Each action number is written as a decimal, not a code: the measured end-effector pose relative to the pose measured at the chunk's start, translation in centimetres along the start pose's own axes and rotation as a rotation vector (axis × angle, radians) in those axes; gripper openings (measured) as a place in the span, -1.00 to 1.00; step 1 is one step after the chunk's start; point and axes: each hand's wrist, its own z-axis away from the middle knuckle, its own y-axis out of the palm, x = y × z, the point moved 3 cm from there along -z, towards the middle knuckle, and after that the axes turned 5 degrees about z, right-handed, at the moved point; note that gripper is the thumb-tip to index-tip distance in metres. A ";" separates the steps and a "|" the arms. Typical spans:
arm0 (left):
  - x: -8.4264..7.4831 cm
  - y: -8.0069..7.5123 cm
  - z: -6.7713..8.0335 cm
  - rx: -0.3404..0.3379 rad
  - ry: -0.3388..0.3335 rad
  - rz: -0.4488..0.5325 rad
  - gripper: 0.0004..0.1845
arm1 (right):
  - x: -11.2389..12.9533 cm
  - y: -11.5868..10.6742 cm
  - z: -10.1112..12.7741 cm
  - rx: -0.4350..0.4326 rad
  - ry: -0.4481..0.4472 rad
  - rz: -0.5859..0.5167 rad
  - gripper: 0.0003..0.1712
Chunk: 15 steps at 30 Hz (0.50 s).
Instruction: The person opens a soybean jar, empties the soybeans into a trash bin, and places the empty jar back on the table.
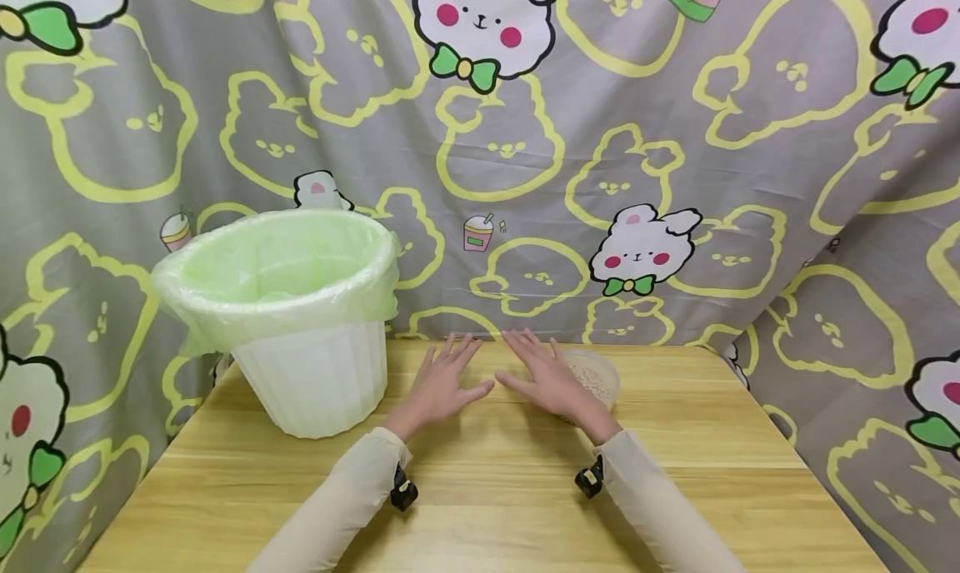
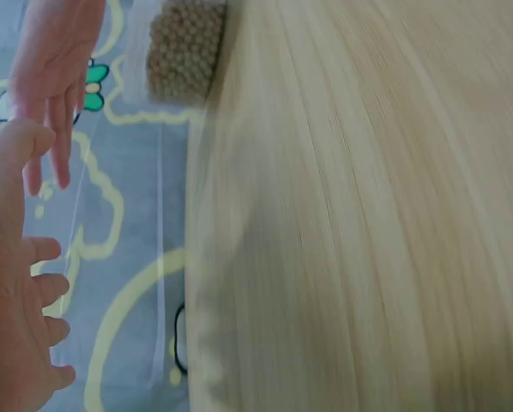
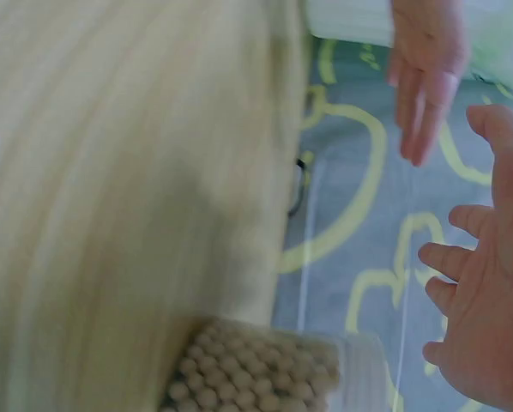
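Both sleeves (image 1: 341, 498) come in from the near edge of the table (image 1: 487, 506), forearms angling inward so the hands almost meet at centre.

Left hand (image 1: 438, 386): fingers straight and spread, palm down, holding nothing. It sits low over or on the wood; I cannot tell if it actually touches. Right hand (image 1: 551, 381): same pose, flat and splayed, holding nothing. The two thumbs point at each other with a small gap between.

Key relation: the bowl (image 1: 596, 377) sits just beside the right hand, on its outer (right) side and slightly farther back, partly hidden by that hand in the head view. It is a clear, shallow tub filled with small round tan beads or beans (image 3: 248, 373). No long axis to speak of; it is round. The right hand is plainly the nearer one; the left would have to cross over.

The bin (image 1: 300, 323) stands upright to the left of the left hand, near but apart, white with a pale green liner folded over its rim. It is well apart from the bowl, with both hands between them.

Behind: the patterned cloth backdrop (image 1: 675, 140).
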 end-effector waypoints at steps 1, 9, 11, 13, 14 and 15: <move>-0.3 0.1 -0.2 -0.005 0.004 0.048 -0.12 | -0.3 -0.3 0.1 -0.006 0.009 -0.028 -0.08; -2.5 2.0 -1.8 0.007 -0.034 0.416 -0.11 | -3.9 -3.6 1.6 -0.042 0.089 -0.295 -0.05; -3.1 2.6 -2.1 0.019 -0.062 0.546 -0.08 | -5.2 -4.3 2.3 -0.045 0.127 -0.376 -0.06; -3.7 3.1 -2.3 0.028 -0.092 0.681 -0.05 | -6.6 -4.8 3.0 -0.047 0.155 -0.455 -0.08; -4.0 3.4 -2.4 0.030 -0.097 0.743 -0.04 | -7.3 -5.0 3.3 -0.051 0.164 -0.484 -0.08; -4.4 3.8 -2.5 0.027 -0.101 0.790 -0.01 | -8.0 -5.2 3.7 -0.055 0.170 -0.508 -0.08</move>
